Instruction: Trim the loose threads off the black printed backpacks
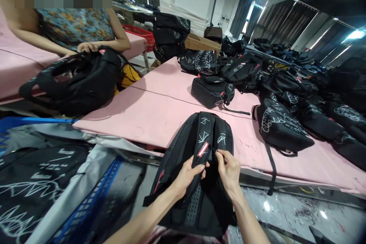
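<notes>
A black backpack is resting across the pink worktop's near edge. The left hand is holding its strap; the right hand's fingers are pinching something small, perhaps a cord end. This strap work is seemingly calling for a steady hold. Beyond, a co-worker is handling another bag; more bags are lying before dark curtains.

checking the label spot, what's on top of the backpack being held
A strap with a red label crosses the backpack; the left hand grips it, the right hand pinches something dark beside it. What lies beneath the strap and hands is covered.
</notes>
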The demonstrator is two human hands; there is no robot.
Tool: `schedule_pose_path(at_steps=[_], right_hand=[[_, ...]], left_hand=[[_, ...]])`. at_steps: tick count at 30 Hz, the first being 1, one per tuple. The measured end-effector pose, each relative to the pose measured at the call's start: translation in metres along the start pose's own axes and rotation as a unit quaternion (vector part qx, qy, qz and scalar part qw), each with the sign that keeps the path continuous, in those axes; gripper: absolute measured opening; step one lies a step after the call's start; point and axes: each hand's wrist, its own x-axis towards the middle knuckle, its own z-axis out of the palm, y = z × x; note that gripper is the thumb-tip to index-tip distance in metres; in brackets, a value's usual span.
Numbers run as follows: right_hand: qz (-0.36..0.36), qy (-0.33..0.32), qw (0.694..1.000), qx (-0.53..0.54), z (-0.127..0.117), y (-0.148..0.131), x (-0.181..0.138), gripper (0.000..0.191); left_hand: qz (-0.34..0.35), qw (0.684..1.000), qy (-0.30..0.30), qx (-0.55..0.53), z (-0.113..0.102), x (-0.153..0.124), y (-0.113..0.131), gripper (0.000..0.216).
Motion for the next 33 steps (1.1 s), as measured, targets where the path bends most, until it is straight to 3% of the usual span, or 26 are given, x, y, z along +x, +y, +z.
schedule_pose_path(at_steps=[12, 21, 25, 29, 33], right_hand=[[-0.009, 0.005, 1.000, 0.022, 0.004, 0.001, 0.003, 0.025], [0.108, -0.030, 0.984, 0.138, 0.008, 0.005, 0.006, 0.023], [0.178, 0.024, 0.946, 0.269, 0.013, 0.012, 0.006, 0.024], [0.157, -0.001, 0.942, 0.296, 0.016, 0.006, 0.003, 0.038], [0.126, -0.045, 0.955, 0.265, 0.018, -0.002, 0.014, 0.027]], left_hand=[[0.005, 1.000, -0.011, 0.005, 0.000, 0.000, 0.002, 0.029], [-0.003, 1.000, -0.010, 0.020, -0.001, -0.003, 0.004, 0.029], [-0.010, 1.000, -0.019, 0.022, -0.001, -0.004, 0.005, 0.032], [0.000, 1.000, -0.012, 0.018, 0.000, -0.005, 0.006, 0.033], [0.026, 0.999, -0.012, 0.046, 0.000, -0.006, 0.005, 0.032]])
